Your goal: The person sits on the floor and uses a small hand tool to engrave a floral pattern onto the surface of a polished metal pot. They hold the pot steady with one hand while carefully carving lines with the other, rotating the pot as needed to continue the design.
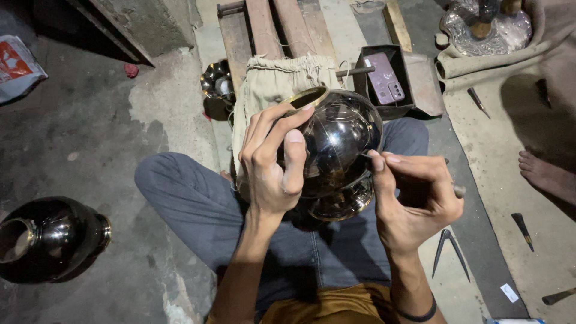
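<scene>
A shiny dark metal pot with a brass-coloured rim rests tilted on my lap, with thin lines marked across its rounded body. My left hand grips it from the left, fingers over the rim and thumb on the body. My right hand pinches a thin metal tool whose tip touches the pot's right side. My crossed legs in blue jeans lie beneath the pot.
A second dark metal pot lies on the concrete floor at the left. A beige cloth bag sits ahead on a wooden plank. A phone rests in a small black tray. Dividers, chisels and another person's bare foot are at the right.
</scene>
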